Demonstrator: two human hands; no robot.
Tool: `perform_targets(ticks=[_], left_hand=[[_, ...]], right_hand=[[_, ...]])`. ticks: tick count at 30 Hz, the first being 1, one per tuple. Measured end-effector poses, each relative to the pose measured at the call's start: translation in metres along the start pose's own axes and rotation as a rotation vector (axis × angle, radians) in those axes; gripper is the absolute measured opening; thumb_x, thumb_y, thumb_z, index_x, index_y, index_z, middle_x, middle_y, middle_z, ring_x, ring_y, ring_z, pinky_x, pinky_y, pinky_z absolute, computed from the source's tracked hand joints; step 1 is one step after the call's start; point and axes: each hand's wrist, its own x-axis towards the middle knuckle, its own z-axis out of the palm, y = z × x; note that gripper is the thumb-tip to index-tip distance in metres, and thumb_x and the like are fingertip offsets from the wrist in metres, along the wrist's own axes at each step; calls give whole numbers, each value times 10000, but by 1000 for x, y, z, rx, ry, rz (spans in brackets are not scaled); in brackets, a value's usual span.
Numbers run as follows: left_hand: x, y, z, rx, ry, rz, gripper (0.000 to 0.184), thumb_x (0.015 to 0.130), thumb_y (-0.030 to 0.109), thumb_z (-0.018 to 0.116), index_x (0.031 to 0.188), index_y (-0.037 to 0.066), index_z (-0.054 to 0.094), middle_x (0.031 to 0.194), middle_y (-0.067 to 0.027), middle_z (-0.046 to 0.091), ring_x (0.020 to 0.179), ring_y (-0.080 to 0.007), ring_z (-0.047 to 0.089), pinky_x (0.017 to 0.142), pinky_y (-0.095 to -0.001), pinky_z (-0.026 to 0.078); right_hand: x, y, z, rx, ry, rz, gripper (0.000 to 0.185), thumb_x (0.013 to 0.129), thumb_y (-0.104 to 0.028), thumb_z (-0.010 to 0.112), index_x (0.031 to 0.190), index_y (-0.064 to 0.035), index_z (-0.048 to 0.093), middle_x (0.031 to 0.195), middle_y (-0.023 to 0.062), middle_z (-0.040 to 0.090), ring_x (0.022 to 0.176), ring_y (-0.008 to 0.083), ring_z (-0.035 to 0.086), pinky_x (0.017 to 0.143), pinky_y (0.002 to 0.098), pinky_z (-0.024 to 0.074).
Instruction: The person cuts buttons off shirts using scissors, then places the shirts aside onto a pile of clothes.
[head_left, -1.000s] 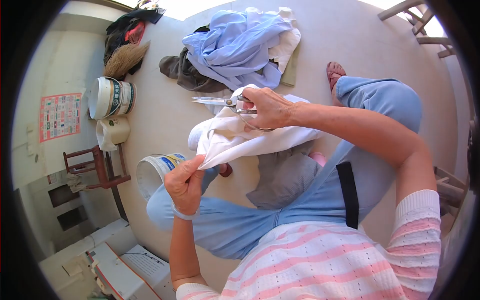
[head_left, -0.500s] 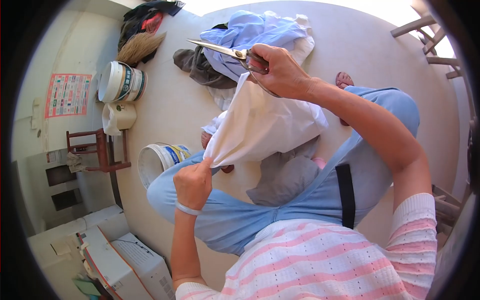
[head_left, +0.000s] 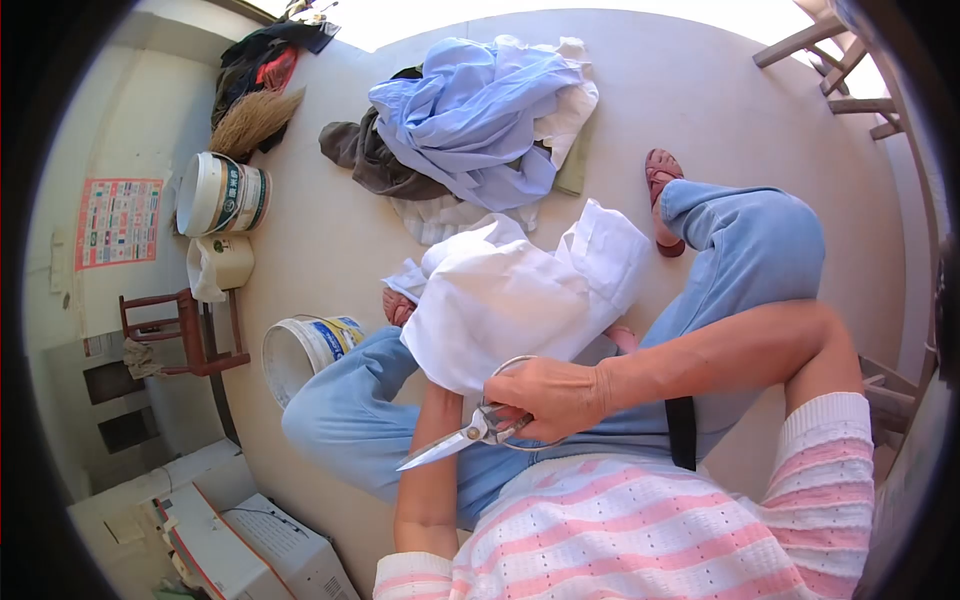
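In my right hand (head_left: 552,398) is a pair of metal scissors (head_left: 448,445), with my fingers through the handle loops. The blades look closed together and point to the lower left, across my left forearm (head_left: 425,490). A white cloth (head_left: 490,310) is draped over the space between my knees, its far edge raised in folds. My left wrist goes in under the near edge of this cloth, so the left hand and its fingers are hidden. Just above the cloth's near edge, my right hand is close to it.
Ahead on the floor lies a pile of clothes (head_left: 470,120), blue, white and dark. To the left are an open bucket (head_left: 290,355), a small wooden chair (head_left: 190,335), another bucket (head_left: 210,195) and a broom (head_left: 255,125). Cartons (head_left: 230,545) stand at lower left; wooden legs (head_left: 800,42) at upper right.
My right hand and the scissors have come down and toward my body. The white cloth, stretched taut from my left hand before, now hangs looser, and my left hand has gone beneath it.
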Motion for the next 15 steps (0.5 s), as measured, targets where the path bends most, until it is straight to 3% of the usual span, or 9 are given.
perform_targets(ticks=[2, 5, 6, 7, 8, 10, 11, 13, 15], left_hand=[[-30, -7, -14, 30, 13, 12, 506, 898, 233, 667, 1322, 29, 481, 936, -80, 634, 796, -111, 571, 657, -311, 463], [-41, -11, -38, 73, 63, 28, 519, 891, 232, 673, 1325, 28, 475, 974, -89, 622, 835, -123, 565, 689, -318, 462], [-47, -12, -49, 90, 78, 36, 523, 889, 232, 675, 1326, 28, 473, 986, -91, 618, 848, -127, 563, 700, -321, 462], [-57, -12, -52, 108, 95, 48, 527, 887, 231, 677, 1328, 27, 471, 999, -94, 614, 861, -131, 561, 711, -323, 461], [-65, -12, -52, 126, 114, 59, 531, 885, 231, 679, 1329, 27, 469, 1012, -97, 610, 874, -135, 559, 722, -326, 461], [-82, -11, -64, 163, 157, 79, 540, 881, 230, 683, 1331, 27, 465, 1037, -103, 602, 900, -144, 555, 744, -330, 460], [-93, -8, -64, 181, 183, 91, 544, 879, 230, 686, 1332, 26, 463, 1050, -105, 598, 913, -148, 553, 755, -333, 459], [-84, -9, -63, 212, 236, 112, 553, 875, 230, 690, 1334, 26, 459, 1075, -111, 590, 939, -156, 549, 777, -338, 458], [-68, -6, -78, 238, 284, 124, 562, 871, 229, 694, 1336, 25, 455, 1100, -117, 582, 965, -164, 545, 799, -343, 458]], right_hand=[[0, -3, -7, 0, 12, 8, 235, 719, -59, 670, 799, -24, 451, 678, 140, 511, 649, 346, 546, 593, 401, 447], [21, 8, -40, -81, 422, 9, 197, 728, -32, 656, 764, -10, 464, 652, 145, 491, 583, 336, 510, 556, 387, 429], [27, 3, -60, -62, 491, 130, 201, 758, -72, 651, 792, 8, 469, 675, 193, 539, 662, 417, 560, 593, 439, 434], [34, 13, -72, -149, 589, 187, 211, 760, -77, 655, 804, 17, 471, 684, 197, 549, 670, 426, 559, 598, 429, 439], [39, 17, -88, -175, 677, 225, 190, 782, -39, 643, 788, 3, 458, 641, 152, 473, 569, 256, 482, 548, 365, 412], [47, 34, -110, -131, 688, 424, 204, 799, -77, 671, 739, -11, 487, 672, 68, 547, 644, 119, 540, 560, 294, 436], [50, 32, -115, -126, 688, 418, 204, 799, -77, 671, 739, -11, 487, 672, 68, 547, 644, 119, 540, 560, 294, 436], [52, 26, -122, 189, 596, 442, 180, 759, -74, 658, 718, -2, 498, 814, 148, 656, 766, 202, 640, 651, 334, 497], [56, 26, -119, 236, 523, 430, 188, 756, -83, 685, 728, -23, 509, 878, 111, 664, 834, 145, 639, 683, 298, 528]])
